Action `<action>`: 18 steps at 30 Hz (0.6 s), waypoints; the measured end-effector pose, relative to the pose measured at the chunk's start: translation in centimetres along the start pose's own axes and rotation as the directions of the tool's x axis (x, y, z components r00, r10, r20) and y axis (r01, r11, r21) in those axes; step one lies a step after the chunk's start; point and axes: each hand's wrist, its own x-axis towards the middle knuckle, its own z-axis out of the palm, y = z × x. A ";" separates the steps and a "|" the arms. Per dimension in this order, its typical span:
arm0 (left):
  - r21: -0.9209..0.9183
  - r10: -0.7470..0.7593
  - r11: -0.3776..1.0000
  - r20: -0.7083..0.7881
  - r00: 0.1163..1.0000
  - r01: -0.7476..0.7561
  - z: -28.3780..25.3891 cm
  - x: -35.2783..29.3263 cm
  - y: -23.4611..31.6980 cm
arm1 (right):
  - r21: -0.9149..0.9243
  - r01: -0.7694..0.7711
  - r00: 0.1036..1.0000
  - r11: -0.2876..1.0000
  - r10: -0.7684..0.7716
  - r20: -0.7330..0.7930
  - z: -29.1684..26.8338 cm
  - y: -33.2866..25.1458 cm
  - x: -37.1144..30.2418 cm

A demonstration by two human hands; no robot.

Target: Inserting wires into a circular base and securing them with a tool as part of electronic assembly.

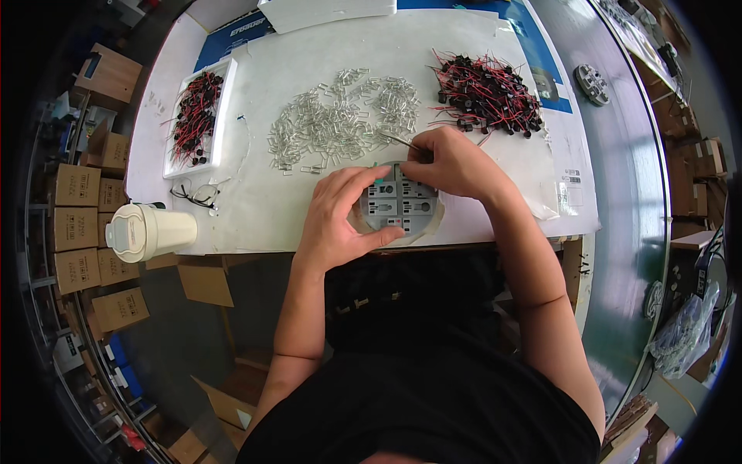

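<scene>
A round grey fixture point(417, 223) with rectangular and round recesses lies at the table's near edge. My left hand point(334, 210) curves round its left side, fingers at the far rim and thumb at the near rim. My right hand point(457, 164) is closed on metal tweezers point(399, 140) whose tips point left and away, while its fingertips rest at the fixture's far right part. Those fingers hide whatever lies under them. Beyond the hands spreads a pile of small clear or shiny U-shaped pieces point(328, 120). At its right is a heap of black buzzers with red wires point(491, 93).
A white foam tray point(225, 108) with more wired buzzers stands at the left. Nearer are eyeglasses point(202, 195) and a cream lidded jug point(158, 232). A white box point(328, 11) is at the back. Another round fixture point(592, 83) lies right; cardboard boxes point(77, 185) are stacked left.
</scene>
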 end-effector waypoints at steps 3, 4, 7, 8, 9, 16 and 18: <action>-0.009 -0.015 1.000 -0.006 1.000 0.015 0.1 0.1 0.0 | -0.013 -0.009 1.000 1.000 0.009 0.008 0.0 0.1 0.2; -0.008 -0.016 1.000 -0.004 1.000 0.016 0.0 0.1 0.1 | 0.003 -0.010 1.000 1.000 0.010 0.013 -0.1 0.2 0.2; 0.001 0.002 1.000 0.005 1.000 -0.002 -0.3 0.2 0.3 | 0.071 -0.018 1.000 0.997 0.018 0.010 0.0 0.9 0.1; 0.001 0.002 1.000 0.005 1.000 -0.002 -0.2 0.2 0.2 | 0.123 -0.026 1.000 0.992 0.026 0.003 0.1 1.2 0.1; -0.029 0.015 0.999 -0.040 0.999 -0.016 0.0 0.2 0.0 | 0.174 -0.033 0.999 0.984 0.034 -0.005 0.1 1.4 0.1; -0.092 -0.017 0.996 -0.249 0.968 -0.006 -0.1 1.2 0.1 | 0.478 -0.008 0.969 0.879 0.124 -0.213 -0.3 0.5 -0.4; -0.107 -0.076 0.993 -0.191 0.979 0.057 0.3 2.4 1.3 | 0.538 0.018 0.965 0.843 0.126 -0.230 -0.6 0.6 -0.5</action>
